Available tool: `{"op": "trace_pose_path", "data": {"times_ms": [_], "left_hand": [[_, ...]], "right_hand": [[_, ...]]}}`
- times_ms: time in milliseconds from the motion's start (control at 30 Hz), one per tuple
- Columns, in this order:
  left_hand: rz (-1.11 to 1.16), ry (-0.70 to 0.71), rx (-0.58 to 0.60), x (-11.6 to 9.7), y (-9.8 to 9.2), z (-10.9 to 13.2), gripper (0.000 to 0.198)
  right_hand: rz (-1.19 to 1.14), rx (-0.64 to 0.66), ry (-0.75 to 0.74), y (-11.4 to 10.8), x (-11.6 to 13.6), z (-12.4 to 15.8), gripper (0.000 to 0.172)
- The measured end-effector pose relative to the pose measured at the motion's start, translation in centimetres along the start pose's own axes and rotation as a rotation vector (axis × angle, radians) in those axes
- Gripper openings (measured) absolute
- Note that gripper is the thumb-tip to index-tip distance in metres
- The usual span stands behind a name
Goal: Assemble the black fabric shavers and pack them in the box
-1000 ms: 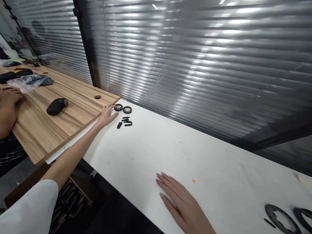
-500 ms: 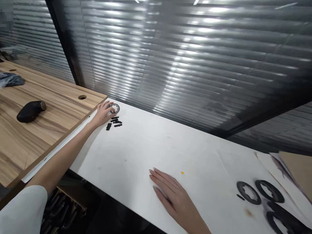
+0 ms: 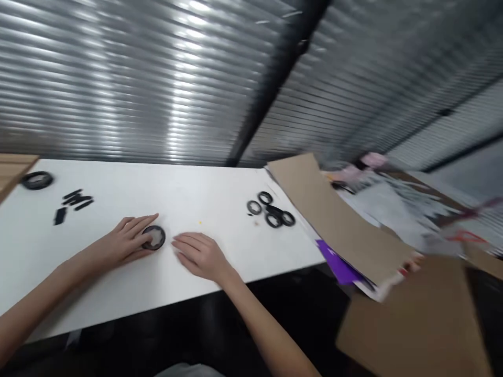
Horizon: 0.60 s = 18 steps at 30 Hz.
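Note:
My left hand has its fingertips curled around a black ring with a pale centre, which lies on the white table top. My right hand rests flat and open on the table just to the right of that ring, holding nothing. A second black ring lies near the table's far left end, beside several small black bars. A separate flat black piece lies just below those bars.
Several black rings sit in a cluster to the right. Beyond the table's right end are a tilted cardboard sheet, a purple sheet and blurred papers. A wooden table corner shows at far left, and slatted blinds run behind.
The view has swung to the right. My left hand has carried one ring from beside the bars to the middle of the table. The right hand stays flat on the table.

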<state>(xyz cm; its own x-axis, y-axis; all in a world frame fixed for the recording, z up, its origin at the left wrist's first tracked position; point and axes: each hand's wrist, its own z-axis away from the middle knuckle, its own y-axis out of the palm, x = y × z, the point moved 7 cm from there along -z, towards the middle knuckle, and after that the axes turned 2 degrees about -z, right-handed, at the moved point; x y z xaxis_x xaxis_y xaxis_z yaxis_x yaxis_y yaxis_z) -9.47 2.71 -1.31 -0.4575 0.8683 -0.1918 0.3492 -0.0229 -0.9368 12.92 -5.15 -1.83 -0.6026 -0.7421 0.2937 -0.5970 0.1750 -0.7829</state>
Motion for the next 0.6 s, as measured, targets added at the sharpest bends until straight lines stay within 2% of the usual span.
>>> {"op": "trace_pose_path", "data": {"times_ms": [67, 133, 267, 333, 433, 533, 600], "left_hand": [[0.015, 0.053, -0.036, -1.2, 1.0, -0.3, 0.028], [0.028, 0.037, -0.065, -1.5, 1.4, -0.3, 0.035], [0.027, -0.096, -0.125, -1.1, 0.7, 1.0, 0.063], [0.026, -0.148, -0.134, -1.2, 0.5, 2.0, 0.069], [0.01, -0.218, -0.128, -1.3, 0.6, 3.7, 0.07], [-0.009, -0.293, -0.133, -1.4, 0.6, 5.1, 0.069], [-0.016, -0.325, -0.139, -2.0, 0.1, 5.7, 0.068]], "right_hand": [[0.038, -0.135, 0.041, -1.0, 0.1, -0.8, 0.019], [0.065, -0.207, 0.084, -1.8, 0.1, -1.7, 0.022], [0.071, -0.126, 0.109, -1.6, 0.0, -3.1, 0.032], [0.069, -0.077, 0.098, -1.4, 0.0, -3.6, 0.038], [0.051, -0.088, 0.1, -1.7, 0.2, -4.1, 0.038], [0.005, -0.236, 0.268, -3.7, 0.2, -3.6, 0.027], [-0.02, -0.342, 0.395, -5.3, 0.5, -2.8, 0.029]]}}
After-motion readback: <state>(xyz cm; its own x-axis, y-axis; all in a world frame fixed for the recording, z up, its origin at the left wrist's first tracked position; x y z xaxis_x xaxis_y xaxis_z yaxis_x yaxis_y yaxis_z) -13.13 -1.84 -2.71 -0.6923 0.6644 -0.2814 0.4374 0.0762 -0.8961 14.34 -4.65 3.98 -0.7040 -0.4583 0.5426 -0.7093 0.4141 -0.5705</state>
